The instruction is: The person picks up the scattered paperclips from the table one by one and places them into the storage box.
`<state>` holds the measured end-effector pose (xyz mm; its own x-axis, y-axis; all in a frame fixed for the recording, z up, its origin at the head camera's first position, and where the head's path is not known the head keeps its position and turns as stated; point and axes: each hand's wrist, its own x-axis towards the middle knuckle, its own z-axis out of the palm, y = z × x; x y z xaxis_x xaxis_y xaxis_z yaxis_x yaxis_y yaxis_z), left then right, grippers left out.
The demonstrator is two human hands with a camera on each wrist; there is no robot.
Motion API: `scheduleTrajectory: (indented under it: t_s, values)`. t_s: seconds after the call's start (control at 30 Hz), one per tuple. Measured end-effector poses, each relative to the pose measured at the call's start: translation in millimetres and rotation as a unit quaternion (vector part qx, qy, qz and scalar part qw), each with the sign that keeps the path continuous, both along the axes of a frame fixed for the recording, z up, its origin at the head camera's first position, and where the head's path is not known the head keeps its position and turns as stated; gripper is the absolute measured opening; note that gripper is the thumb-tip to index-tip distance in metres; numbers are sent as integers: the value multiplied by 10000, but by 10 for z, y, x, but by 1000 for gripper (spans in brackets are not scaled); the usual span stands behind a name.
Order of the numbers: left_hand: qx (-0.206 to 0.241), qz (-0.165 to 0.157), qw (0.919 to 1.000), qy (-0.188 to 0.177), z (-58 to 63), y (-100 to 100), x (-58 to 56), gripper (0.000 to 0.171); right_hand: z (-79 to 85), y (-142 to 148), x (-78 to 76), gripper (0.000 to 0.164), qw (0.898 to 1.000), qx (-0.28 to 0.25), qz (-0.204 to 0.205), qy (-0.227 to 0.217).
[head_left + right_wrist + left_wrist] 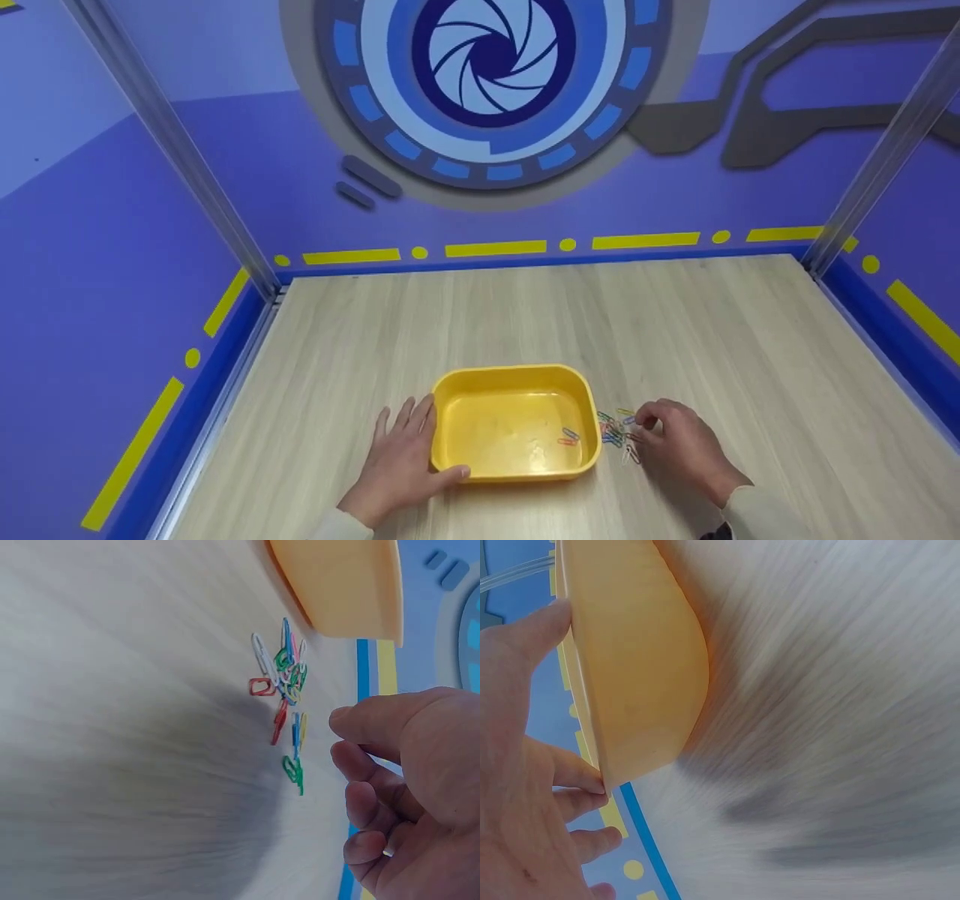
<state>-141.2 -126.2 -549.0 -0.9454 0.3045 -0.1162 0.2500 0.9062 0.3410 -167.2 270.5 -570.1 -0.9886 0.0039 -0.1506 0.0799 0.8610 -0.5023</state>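
Observation:
A yellow plastic box (517, 370) sits on the table. My left hand (401, 459) lies at its left side with fingers spread, the thumb on the front rim and fingertips against the left end. In the left wrist view, thumb and fingertips touch the rim of the box (641, 675). Inside it lie a blue paper clip (571, 433) and a red paper clip (567, 442). Just right of the box is a small heap of coloured paper clips (289, 675). Over the heap's right side hovers my right hand (682, 444), fingers loosely curled, nothing showing between thumb and index finger (352, 757).
The light wood table (360, 322) is bounded by a purple back wall (247, 172) with a round graphic and by side walls. Metal posts (172, 135) stand at the back corners. A green clip (294, 772) lies apart from the heap.

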Motion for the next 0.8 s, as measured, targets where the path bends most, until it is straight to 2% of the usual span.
scheduleTrajectory:
  t_s: [0.3,0.5,0.8]
  values:
    - [-101,49,9999,-80,-3,1,-6,109,-86,49,-17,10,9998,163,23,70]
    - [-9,-43,9999,113,-4,-5,-6,108,-110,84,-29,12,9997,247,6,95]
    - [-30,5,10000,20,-5,5,-11,109,-150,63,-69,29,9990,342,80,266]
